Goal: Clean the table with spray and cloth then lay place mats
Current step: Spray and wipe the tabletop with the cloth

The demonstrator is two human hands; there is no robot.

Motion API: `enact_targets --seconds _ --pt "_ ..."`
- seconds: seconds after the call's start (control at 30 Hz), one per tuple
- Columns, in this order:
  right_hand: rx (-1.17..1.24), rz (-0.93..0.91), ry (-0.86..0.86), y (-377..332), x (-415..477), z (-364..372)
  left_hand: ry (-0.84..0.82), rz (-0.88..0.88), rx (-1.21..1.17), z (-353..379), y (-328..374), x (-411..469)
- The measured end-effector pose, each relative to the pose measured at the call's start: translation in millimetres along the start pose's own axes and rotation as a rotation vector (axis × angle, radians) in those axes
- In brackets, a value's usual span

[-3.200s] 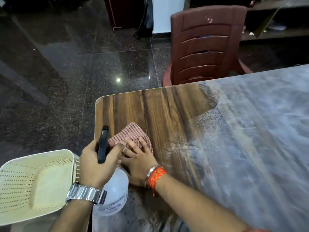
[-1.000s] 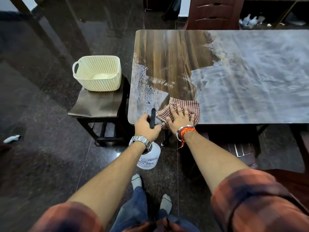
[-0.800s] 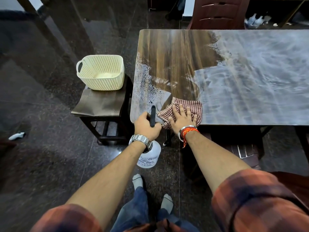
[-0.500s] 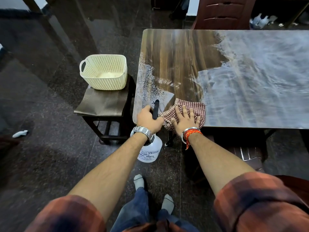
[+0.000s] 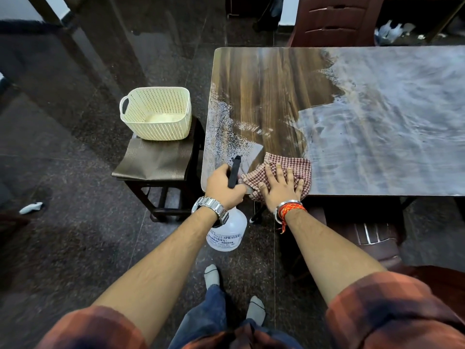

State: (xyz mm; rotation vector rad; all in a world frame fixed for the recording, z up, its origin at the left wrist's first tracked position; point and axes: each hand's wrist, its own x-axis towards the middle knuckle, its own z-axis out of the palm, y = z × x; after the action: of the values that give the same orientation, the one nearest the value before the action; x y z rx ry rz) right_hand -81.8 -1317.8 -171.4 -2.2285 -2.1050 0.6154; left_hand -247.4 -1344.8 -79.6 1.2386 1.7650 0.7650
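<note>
A wooden table point(image 5: 264, 84) is brown at its left end and covered in a whitish film to the right. My right hand point(image 5: 279, 187) lies flat, fingers spread, on a red checked cloth point(image 5: 297, 163) at the table's near edge. My left hand point(image 5: 224, 186) grips the black head of a clear spray bottle point(image 5: 227, 234), whose body hangs below the table's near left corner. Brown place mats point(image 5: 153, 157) lie on a dark stool left of the table.
A cream perforated basket point(image 5: 156, 113) stands on the mats on the stool point(image 5: 161, 197). A maroon chair point(image 5: 334, 21) is behind the table, another chair point(image 5: 377, 238) under its near edge. White scrap point(image 5: 31, 207) lies on the dark floor.
Over three seconds the view pulled back from close above the far left corner to standing at the near edge. In the last second the cloth and both hands stayed at the near left corner.
</note>
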Motion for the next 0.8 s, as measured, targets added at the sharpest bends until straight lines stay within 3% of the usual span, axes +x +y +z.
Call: enact_targets --seconds 0.17,0.37,0.57,0.8 --pt "0.004 0.022 0.052 -8 -4 4 0.012 -0.029 -0.061 -4 1 2" --pt "0.022 0.023 0.051 -6 -1 6 -0.069 0.11 -0.134 -9 -17 8" --pt "0.017 0.047 0.05 -9 2 8 0.053 0.202 -0.14 -4 -24 5" --pt "0.019 0.063 0.04 -8 2 8 0.02 0.198 -0.145 -3 -25 0"
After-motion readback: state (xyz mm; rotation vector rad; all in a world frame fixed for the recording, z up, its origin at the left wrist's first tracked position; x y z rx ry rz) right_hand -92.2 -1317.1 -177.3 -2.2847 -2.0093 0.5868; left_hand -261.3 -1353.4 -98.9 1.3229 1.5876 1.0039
